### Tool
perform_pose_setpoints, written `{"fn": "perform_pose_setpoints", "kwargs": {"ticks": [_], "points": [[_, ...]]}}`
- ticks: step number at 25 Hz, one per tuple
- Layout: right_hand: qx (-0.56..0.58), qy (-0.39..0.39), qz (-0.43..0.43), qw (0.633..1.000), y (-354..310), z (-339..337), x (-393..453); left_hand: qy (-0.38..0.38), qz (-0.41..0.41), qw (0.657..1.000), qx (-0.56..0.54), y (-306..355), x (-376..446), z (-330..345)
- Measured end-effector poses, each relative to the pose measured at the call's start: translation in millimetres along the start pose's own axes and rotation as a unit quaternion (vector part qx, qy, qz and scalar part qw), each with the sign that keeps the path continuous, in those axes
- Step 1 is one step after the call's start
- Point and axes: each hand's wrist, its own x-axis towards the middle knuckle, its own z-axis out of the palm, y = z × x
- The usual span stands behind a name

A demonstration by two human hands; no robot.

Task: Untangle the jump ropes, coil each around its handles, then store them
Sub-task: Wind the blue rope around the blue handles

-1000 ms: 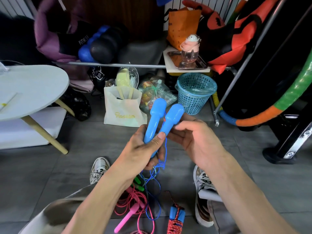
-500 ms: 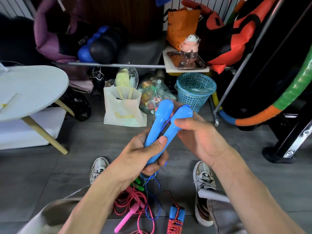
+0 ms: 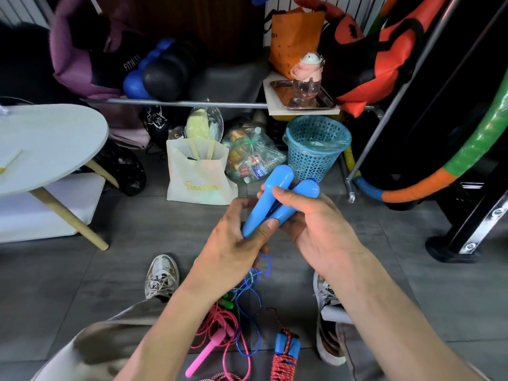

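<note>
Two blue jump-rope handles (image 3: pixel 277 200) are held side by side above the floor, rounded ends tilted up and away. Their lower ends are clasped in the grip of the left hand (image 3: pixel 236 244), thumb laid across the front; the upper part is enclosed by the curled fingers of the right hand (image 3: pixel 310 224). A thin blue cord (image 3: pixel 254 292) is seen trailing from beneath the hands to the grey floor (image 3: pixel 82 284). There, between two sneakers, a pink rope (image 3: pixel 211 345) and a red-and-blue braided rope (image 3: pixel 284 356) are lying tangled. Beyond the hands, a blue mesh basket (image 3: pixel 316 147) and a white tote bag (image 3: pixel 199 174) are standing.
</note>
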Motion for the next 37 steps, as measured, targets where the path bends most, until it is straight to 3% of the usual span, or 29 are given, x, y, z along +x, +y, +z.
{"fn": "perform_pose_setpoints", "kwargs": {"ticks": [3, 10, 13, 15, 17, 19, 22, 23, 26, 29, 32, 34, 37], "points": [[-0.039, 0.006, -0.019, 0.999, 1.4, -3.3, 1.4, -0.028, 0.016, 0.998, 0.047, 0.7, 0.7, 0.2], [-0.079, -0.061, -0.063, 0.993, 0.0, -5.3, 1.2, -0.067, -0.004, 0.994, -0.083, 3.0, -3.1, -3.8], [-0.082, -0.158, -0.058, 0.982, 0.3, -8.8, 4.2, -0.045, 0.006, 0.994, -0.1, 5.1, -5.2, -5.3], [-0.188, -0.234, -0.005, 0.954, 3.1, -11.2, 4.3, -0.022, -0.004, 0.988, -0.156, 8.4, -4.7, -8.0], [-0.335, -0.254, 0.057, 0.905, 8.9, -15.2, 7.1, -0.005, -0.02, 0.978, -0.205, 9.6, -3.1, -13.3], [-0.427, -0.224, 0.05, 0.874, 7.8, -17.3, 10.9, -0.005, -0.033, 0.974, -0.224, 9.4, -2.2, -17.0], [-0.47, -0.119, 0.015, 0.875, -10.4, -24.1, 12.4, 0.015, -0.041, 0.975, -0.218, 7.3, -2.7, -19.0], [-0.502, -0.095, -0.002, 0.859, -17.5, -27.8, 11.1, 0.028, -0.044, 0.976, -0.213, 6.0, -1.8, -19.5], [-0.626, -0.071, -0.098, 0.77, -28.8, -38.3, 5.0, 0.087, -0.023, 0.992, -0.083, -4.5, 4.6, -24.6], [-0.656, -0.07, -0.165, 0.733, -39.2, -47.1, -0.9, 0.096, 0.019, 0.986, 0.133, -11.8, 5.4, -24.9], [-0.672, -0.068, -0.218, 0.705, -45.2, -49.0, -5.1, 0.044, 0.032, 0.974, 0.219, -12.4, 0.9, -18.0], [-0.689, -0.073, -0.25, 0.677, -43.6, -44.4, -8.1, 0.007, 0.017, 0.973, 0.232, -15.2, 0.6, -16.5], [-0.686, -0.119, -0.269, 0.666, -46.0, -39.3, -9.1, -0.081, 0.012, 0.969, 0.235, -13.6, -2.3, -12.2]]}}
